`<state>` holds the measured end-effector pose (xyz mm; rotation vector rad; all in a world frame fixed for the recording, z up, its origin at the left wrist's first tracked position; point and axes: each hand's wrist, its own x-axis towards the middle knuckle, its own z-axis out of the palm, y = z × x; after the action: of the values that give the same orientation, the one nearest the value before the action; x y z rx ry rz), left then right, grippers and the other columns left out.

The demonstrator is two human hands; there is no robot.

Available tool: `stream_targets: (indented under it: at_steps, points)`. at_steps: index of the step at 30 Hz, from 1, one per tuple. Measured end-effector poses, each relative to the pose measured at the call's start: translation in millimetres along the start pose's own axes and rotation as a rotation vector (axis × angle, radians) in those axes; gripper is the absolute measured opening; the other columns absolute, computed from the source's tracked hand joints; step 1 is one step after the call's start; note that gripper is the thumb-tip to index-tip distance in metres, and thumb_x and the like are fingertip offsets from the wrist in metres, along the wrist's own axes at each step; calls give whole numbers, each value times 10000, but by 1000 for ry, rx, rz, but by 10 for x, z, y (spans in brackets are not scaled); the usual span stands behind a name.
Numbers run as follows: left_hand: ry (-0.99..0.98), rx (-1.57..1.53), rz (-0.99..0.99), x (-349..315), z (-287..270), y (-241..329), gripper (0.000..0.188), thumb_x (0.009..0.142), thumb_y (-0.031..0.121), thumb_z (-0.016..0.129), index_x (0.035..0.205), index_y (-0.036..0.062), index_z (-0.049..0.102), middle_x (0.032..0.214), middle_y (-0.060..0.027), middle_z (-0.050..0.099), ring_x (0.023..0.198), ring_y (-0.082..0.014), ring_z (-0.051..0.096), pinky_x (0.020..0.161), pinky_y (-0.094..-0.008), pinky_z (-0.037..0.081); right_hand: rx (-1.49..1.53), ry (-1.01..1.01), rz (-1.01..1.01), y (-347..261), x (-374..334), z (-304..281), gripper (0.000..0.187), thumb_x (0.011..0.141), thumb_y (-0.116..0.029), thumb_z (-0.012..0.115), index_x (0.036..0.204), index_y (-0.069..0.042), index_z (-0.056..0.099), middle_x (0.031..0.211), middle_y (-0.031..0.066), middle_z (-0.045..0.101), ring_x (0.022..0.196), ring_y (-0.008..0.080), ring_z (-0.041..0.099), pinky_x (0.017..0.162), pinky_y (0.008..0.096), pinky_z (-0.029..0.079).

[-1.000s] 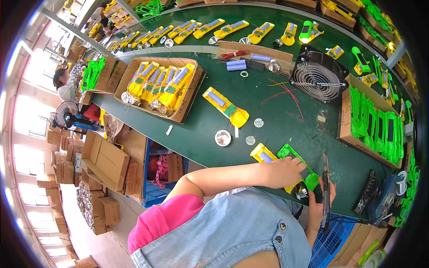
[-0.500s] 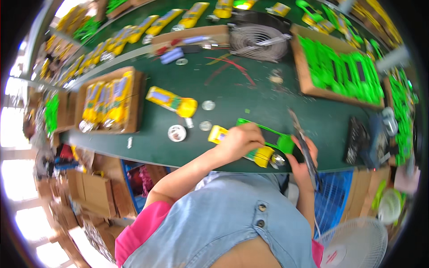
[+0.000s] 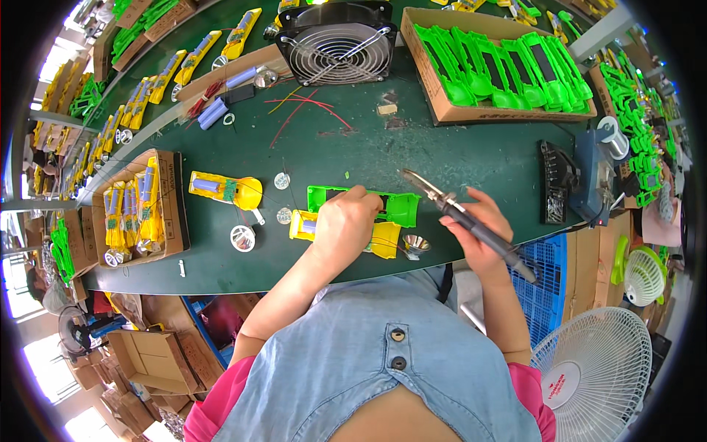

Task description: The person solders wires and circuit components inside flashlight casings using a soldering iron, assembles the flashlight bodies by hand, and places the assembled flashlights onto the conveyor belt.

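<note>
My right hand (image 3: 482, 232) is closed round the dark handle of a soldering iron (image 3: 475, 225), its metal tip pointing up and left above the table. My left hand (image 3: 347, 221) is closed, fingers bunched downward over a green plastic shell (image 3: 402, 211) with a dark inset strip. Whatever those fingers pinch is hidden beneath them. Just nearer to me lies a yellow plastic shell (image 3: 384, 241), partly covered by the left hand. A shiny reflector cup (image 3: 415, 244) rests at its right end, with thin wires beside it.
Left of the hands lie another yellow shell (image 3: 247, 194), clear lens discs (image 3: 282, 180) and a reflector (image 3: 242, 238). Boxes of yellow units (image 3: 180, 228) and green shells (image 3: 440, 110) flank a black fan (image 3: 335, 55). A soldering station (image 3: 593, 173) with a solder spool (image 3: 611, 138) stands right.
My right hand has moved off the green shell's right end, still holding the soldering iron. The green shell now lies alongside the yellow one, under my left hand. The whole view has shifted.
</note>
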<state>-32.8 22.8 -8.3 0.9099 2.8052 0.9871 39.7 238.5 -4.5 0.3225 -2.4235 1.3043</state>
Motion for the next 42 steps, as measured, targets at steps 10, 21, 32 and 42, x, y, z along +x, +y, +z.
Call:
stream_targets:
  at_steps: [10, 21, 32, 42]
  points:
    - [-153, 186, 39, 114, -19, 12, 81, 689, 17, 556, 699, 41, 633, 692, -119, 535, 595, -293, 570, 552, -371, 464, 585, 176, 408, 128, -28, 112, 169, 731, 12, 654, 872, 37, 566, 834, 89, 576, 646, 132, 605, 576, 234, 500]
    - [-146, 187, 70, 118, -23, -3, 68, 681, 19, 564, 692, 40, 627, 681, -121, 528, 592, -293, 570, 549, -376, 462, 581, 108, 472, 224, -29, 204, 182, 730, -17, 666, 874, 38, 569, 777, 77, 600, 627, 109, 595, 566, 225, 494]
    - [-148, 267, 124, 127, -26, 30, 34, 641, 11, 577, 648, 29, 605, 656, -122, 512, 570, -280, 569, 531, -363, 467, 585, 93, 501, 215, -37, 174, 197, 747, -30, 666, 893, 50, 560, 762, 94, 618, 643, 126, 618, 573, 224, 494]
    - [-204, 366, 120, 139, -38, 72, 63, 625, 19, 594, 673, 42, 629, 684, -125, 541, 596, -269, 594, 541, -348, 481, 629, 312, 259, -128, -241, 164, 211, 786, 41, 588, 983, 61, 515, 810, 132, 615, 637, 164, 622, 578, 254, 514]
